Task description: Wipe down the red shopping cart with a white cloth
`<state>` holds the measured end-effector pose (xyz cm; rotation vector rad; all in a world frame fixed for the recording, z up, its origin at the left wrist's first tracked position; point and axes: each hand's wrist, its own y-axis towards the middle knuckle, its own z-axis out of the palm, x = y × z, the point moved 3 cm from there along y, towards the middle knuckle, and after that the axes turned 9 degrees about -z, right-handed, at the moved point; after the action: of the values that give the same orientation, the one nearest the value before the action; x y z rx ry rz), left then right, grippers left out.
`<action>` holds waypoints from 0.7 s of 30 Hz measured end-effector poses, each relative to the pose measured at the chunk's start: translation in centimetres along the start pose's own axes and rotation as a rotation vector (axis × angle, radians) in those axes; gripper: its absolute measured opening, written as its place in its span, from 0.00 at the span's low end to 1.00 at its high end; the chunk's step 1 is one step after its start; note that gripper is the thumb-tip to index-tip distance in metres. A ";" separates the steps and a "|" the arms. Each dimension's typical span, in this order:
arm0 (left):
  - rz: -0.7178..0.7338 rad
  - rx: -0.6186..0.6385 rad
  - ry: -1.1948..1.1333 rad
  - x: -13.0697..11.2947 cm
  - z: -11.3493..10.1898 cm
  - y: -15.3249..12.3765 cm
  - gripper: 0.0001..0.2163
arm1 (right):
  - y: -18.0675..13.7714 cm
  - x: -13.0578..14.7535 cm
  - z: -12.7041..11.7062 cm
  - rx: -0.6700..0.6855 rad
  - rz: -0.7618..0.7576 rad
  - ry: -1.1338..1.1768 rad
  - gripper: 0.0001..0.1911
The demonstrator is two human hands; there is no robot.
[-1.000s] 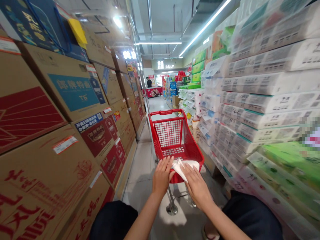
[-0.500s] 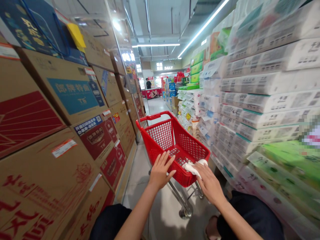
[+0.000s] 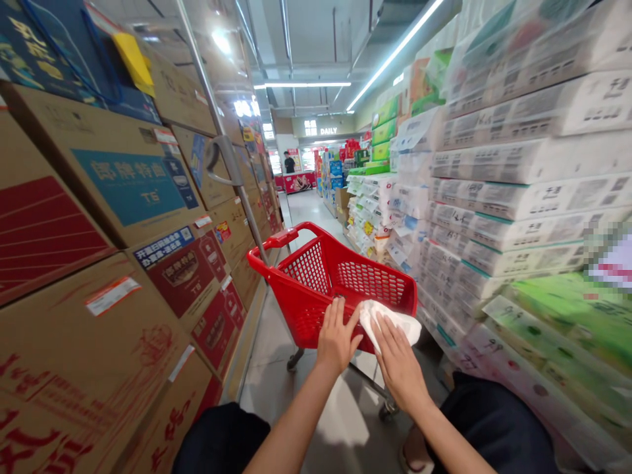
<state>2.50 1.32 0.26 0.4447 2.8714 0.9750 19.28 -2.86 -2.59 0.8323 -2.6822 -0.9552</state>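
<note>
A small red plastic shopping cart (image 3: 316,276) stands in the aisle in front of me, turned so its side faces me. My left hand (image 3: 337,337) lies flat against the cart's near wall, fingers stretched out. My right hand (image 3: 397,362) presses a white cloth (image 3: 392,322) against the cart's rim, its fingers spread flat over the cloth. The cart's basket looks empty.
Stacked brown cardboard cartons (image 3: 123,263) wall the left side. Packs of tissue paper (image 3: 518,197) are piled high on the right. A metal post (image 3: 232,171) stands by the cart's far corner. The tiled aisle floor (image 3: 311,204) runs ahead; a person (image 3: 288,162) stands far off.
The cart has swung round to the left, from end-on to side-on. Both hands have stayed on it, and the right hand has slid the cloth along the rim.
</note>
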 end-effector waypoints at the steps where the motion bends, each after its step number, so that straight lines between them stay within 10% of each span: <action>1: 0.023 0.006 -0.002 0.0 -0.2 0.0 0.35 | 0.1 -0.4 -0.1 0.000 -0.003 -0.005 0.33; 13: -0.082 -0.043 0.101 8.5 -3.6 3.4 0.24 | -2.1 -11.4 0.2 -0.097 0.194 -0.080 0.30; 21: -0.089 -0.047 0.050 4.9 -3.4 2.6 0.23 | 4.4 -5.9 0.8 -0.125 0.063 0.059 0.28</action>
<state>-2.07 2.78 4.66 0.2909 2.8774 1.0500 21.93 3.73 -0.34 0.7337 -2.5530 -1.0534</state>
